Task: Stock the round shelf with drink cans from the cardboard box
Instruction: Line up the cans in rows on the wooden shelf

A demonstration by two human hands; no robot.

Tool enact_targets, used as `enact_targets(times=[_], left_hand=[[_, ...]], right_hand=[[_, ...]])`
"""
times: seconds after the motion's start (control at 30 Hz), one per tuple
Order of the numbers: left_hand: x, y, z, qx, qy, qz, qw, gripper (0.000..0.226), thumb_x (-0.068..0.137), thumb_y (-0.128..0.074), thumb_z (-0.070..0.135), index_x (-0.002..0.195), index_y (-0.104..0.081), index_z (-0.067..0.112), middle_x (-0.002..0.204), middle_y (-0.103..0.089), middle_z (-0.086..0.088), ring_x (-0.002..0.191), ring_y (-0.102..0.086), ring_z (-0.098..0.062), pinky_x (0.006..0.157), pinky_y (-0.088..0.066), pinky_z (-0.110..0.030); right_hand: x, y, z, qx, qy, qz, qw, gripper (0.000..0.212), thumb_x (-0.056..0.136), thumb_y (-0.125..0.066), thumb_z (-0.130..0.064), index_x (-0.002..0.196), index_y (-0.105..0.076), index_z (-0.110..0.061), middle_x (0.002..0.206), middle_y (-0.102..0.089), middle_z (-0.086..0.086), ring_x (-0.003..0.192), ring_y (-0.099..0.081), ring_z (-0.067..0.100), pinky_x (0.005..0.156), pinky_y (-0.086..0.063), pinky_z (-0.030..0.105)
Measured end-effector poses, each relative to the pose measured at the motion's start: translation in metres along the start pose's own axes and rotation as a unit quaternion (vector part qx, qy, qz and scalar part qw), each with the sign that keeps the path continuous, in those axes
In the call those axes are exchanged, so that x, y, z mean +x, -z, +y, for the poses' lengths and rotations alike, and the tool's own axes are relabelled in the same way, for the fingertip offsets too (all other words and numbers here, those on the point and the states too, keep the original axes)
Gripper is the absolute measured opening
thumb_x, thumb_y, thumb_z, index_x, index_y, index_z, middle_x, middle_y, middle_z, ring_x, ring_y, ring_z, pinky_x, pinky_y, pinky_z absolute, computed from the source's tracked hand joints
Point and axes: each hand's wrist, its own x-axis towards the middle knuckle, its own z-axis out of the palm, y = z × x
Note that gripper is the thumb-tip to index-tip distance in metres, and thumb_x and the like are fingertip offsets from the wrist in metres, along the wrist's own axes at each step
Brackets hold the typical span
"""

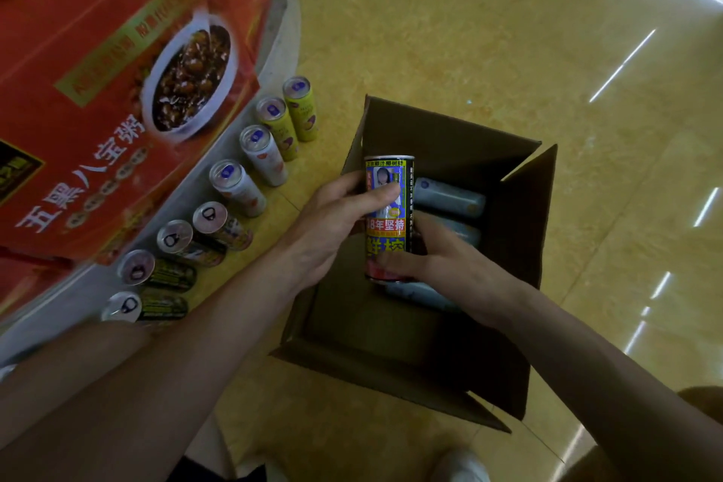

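Observation:
A black can with a colourful printed label [389, 239] is held upright over the open cardboard box [520, 258]. My left hand [336, 219] grips its upper half, fingers wrapped round it. My right hand [442, 258] holds its lower end from the right. Pale blue cans [450, 200] lie on their sides inside the box. A curved row of several cans [238, 184] stands at the foot of the round shelf [277, 23]: yellow-green ones at the far end, white ones in the middle, black ones nearest me.
Red gift cartons printed with a bowl of porridge [129, 63] sit on the round shelf at the upper left. Glossy yellow floor tiles [508, 31] stretch to the right. A white shoe [459, 466] shows at the bottom edge.

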Motion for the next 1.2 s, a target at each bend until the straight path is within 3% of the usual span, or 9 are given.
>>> enact_targets(times=[0.2, 0.37, 0.5, 0.67, 0.77, 0.83, 0.9, 1.0, 1.2], left_hand=[[-0.006, -0.001, -0.008, 0.022, 0.007, 0.001, 1.000, 0.030, 0.091, -0.071, 0.024, 0.120, -0.069, 0.014, 0.112, -0.076, -0.008, 0.106, -0.071, -0.021, 0.099, -0.055, -0.041], [-0.012, -0.007, -0.017, 0.074, 0.030, 0.012, 0.997, 0.058, 0.068, -0.083, 0.043, 0.121, -0.065, 0.028, 0.114, -0.075, 0.003, 0.110, -0.070, -0.017, 0.103, -0.052, -0.047], [-0.030, -0.019, -0.009, 0.071, 0.027, 0.065, 0.995, 0.048, 0.072, -0.080, 0.036, 0.118, -0.064, 0.029, 0.110, -0.076, 0.006, 0.104, -0.071, -0.010, 0.097, -0.057, -0.042], [-0.058, -0.034, 0.004, 0.043, 0.039, 0.113, 0.992, 0.044, 0.078, -0.079, 0.033, 0.118, -0.064, 0.026, 0.110, -0.075, 0.002, 0.105, -0.072, -0.013, 0.094, -0.058, -0.043], [-0.075, -0.047, 0.014, 0.039, 0.059, 0.136, 0.988, 0.039, 0.078, -0.077, 0.035, 0.114, -0.066, 0.025, 0.109, -0.075, 0.002, 0.104, -0.071, -0.013, 0.096, -0.056, -0.044], [-0.085, -0.054, 0.028, 0.012, 0.087, 0.137, 0.987, 0.024, 0.086, -0.073, 0.030, 0.109, -0.068, 0.024, 0.106, -0.076, 0.000, 0.101, -0.072, -0.015, 0.094, -0.056, -0.043], [-0.098, -0.058, 0.047, -0.019, 0.114, 0.125, 0.985, 0.009, 0.096, -0.066, 0.024, 0.104, -0.070, 0.023, 0.102, -0.077, -0.001, 0.096, -0.072, -0.015, 0.093, -0.055, -0.044], [-0.124, -0.065, 0.081, -0.029, 0.143, 0.110, 0.983, 0.009, 0.098, -0.063, 0.022, 0.098, -0.071, 0.023, 0.094, -0.077, 0.001, 0.088, -0.072, -0.012, 0.087, -0.057, -0.040], [-0.181, -0.091, 0.179, -0.017, 0.166, 0.095, 0.981, 0.013, 0.095, -0.068, 0.028, 0.104, -0.071, 0.019, 0.095, -0.077, -0.003, 0.085, -0.073, -0.017, 0.080, -0.058, -0.043]], right_hand=[[-0.006, 0.000, 0.007, -0.003, -0.024, 0.007, 1.000, 0.048, 0.084, -0.078, -0.036, 0.126, -0.055, -0.032, 0.113, -0.070, -0.009, 0.104, -0.067, 0.009, 0.101, -0.052, 0.040], [-0.005, 0.010, 0.009, -0.037, -0.039, 0.001, 0.999, 0.061, 0.078, -0.082, -0.041, 0.131, -0.052, -0.036, 0.114, -0.070, -0.009, 0.104, -0.067, 0.007, 0.099, -0.052, 0.041], [-0.011, 0.009, 0.000, -0.033, -0.042, -0.007, 0.999, 0.054, 0.082, -0.081, -0.030, 0.129, -0.055, -0.030, 0.114, -0.070, -0.008, 0.105, -0.066, 0.007, 0.099, -0.053, 0.041], [-0.028, 0.011, -0.017, -0.031, -0.044, -0.030, 0.998, 0.055, 0.075, -0.077, -0.042, 0.124, -0.057, -0.027, 0.116, -0.069, -0.007, 0.107, -0.067, 0.011, 0.098, -0.053, 0.046], [-0.047, 0.008, -0.023, -0.012, -0.060, -0.038, 0.997, 0.053, 0.076, -0.079, -0.037, 0.123, -0.057, -0.026, 0.114, -0.071, -0.004, 0.106, -0.068, 0.013, 0.098, -0.053, 0.048], [-0.063, 0.008, -0.025, 0.023, -0.073, -0.040, 0.996, 0.050, 0.080, -0.080, -0.026, 0.125, -0.057, -0.023, 0.115, -0.072, -0.001, 0.107, -0.069, 0.015, 0.100, -0.052, 0.049], [-0.082, 0.008, -0.034, 0.052, -0.077, -0.043, 0.995, 0.053, 0.080, -0.079, -0.030, 0.128, -0.058, -0.022, 0.118, -0.072, 0.000, 0.111, -0.068, 0.017, 0.102, -0.051, 0.049], [-0.118, 0.008, -0.053, 0.080, -0.078, -0.047, 0.993, 0.053, 0.079, -0.076, -0.037, 0.128, -0.059, -0.022, 0.117, -0.072, 0.000, 0.111, -0.069, 0.020, 0.100, -0.052, 0.050], [-0.193, 0.021, -0.137, 0.097, -0.076, -0.056, 0.991, 0.041, 0.090, -0.071, -0.018, 0.130, -0.058, -0.015, 0.117, -0.073, 0.003, 0.108, -0.070, 0.020, 0.086, -0.054, 0.033]])
